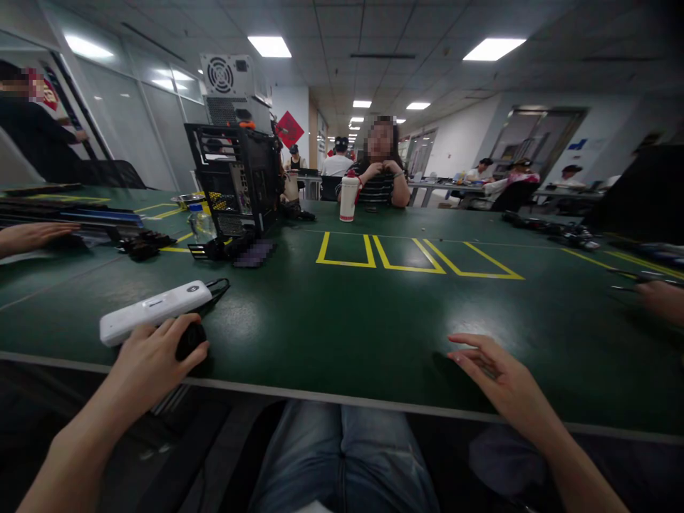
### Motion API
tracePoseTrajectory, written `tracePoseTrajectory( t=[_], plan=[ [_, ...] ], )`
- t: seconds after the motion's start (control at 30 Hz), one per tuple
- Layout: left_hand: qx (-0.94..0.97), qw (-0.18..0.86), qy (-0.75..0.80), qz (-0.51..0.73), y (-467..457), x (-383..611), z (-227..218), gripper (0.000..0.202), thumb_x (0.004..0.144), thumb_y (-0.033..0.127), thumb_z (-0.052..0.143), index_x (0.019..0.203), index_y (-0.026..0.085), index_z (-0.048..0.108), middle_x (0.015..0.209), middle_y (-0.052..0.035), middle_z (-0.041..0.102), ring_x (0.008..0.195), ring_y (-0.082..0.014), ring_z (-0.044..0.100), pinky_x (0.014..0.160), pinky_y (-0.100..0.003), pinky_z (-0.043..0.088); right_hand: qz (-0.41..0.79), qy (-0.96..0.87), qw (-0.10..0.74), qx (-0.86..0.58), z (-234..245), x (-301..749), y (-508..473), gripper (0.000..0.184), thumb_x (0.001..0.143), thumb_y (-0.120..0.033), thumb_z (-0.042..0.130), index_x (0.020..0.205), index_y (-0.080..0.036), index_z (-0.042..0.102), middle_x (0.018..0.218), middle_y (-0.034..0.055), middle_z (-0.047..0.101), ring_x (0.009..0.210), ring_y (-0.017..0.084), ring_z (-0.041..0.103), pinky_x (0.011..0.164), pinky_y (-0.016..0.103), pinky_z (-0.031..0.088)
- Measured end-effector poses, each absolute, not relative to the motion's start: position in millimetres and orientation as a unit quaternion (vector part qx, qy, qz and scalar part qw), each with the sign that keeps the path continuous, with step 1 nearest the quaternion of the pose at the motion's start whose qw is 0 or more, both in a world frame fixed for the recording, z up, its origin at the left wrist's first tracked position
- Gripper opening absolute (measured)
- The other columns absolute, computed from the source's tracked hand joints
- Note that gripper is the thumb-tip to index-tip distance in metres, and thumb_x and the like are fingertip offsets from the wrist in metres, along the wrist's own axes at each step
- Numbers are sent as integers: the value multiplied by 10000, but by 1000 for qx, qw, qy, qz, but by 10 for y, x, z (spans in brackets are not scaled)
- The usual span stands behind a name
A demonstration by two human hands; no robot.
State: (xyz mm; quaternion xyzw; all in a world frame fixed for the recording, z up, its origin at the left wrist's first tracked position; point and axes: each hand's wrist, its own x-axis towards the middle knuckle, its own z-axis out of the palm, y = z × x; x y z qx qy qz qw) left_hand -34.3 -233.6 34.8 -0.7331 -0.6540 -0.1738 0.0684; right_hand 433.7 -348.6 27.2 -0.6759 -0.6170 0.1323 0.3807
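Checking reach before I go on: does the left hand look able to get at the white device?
Probably yes: the white device lies right beside the left hand with nothing visible blocking the way, though that hand already holds a black object.
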Motion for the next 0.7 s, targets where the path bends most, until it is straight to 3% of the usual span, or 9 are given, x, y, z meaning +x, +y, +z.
tracePoseTrajectory(
  t=[0.27, 0.53, 0.7],
  plan=[
    [-769, 10, -622, -146, -2257, -205, 430, 393, 662, 483, 419, 988, 265, 396, 1008, -25, 539, 710, -235, 569, 627, -341, 404, 139, -633, 367, -668, 323, 4282, -3483, 286, 740, -383, 469, 978, -229, 508, 934, 71, 591, 833, 207, 586, 750, 365, 475],
    [-901, -87, -407, -126, -1847, 1605, 618, 385, 654, 425, 492, 979, 233, 415, 969, -43, 519, 730, -231, 559, 615, -318, 413, 262, -703, 332, -572, 581, 3884, -2776, 286, 716, -357, 511, 974, -235, 526, 955, 35, 577, 786, 153, 577, 720, 318, 485],
    [-911, -142, -354, -155, -1641, 2450, 545, 420, 652, 434, 522, 999, 239, 387, 1019, -57, 488, 833, -266, 539, 700, -388, 412, 388, -611, 397, -565, 456, 3933, -2126, 340, 744, -412, 460, 1006, -199, 494, 954, 65, 569, 803, 160, 574, 684, 314, 505]
  ],
)
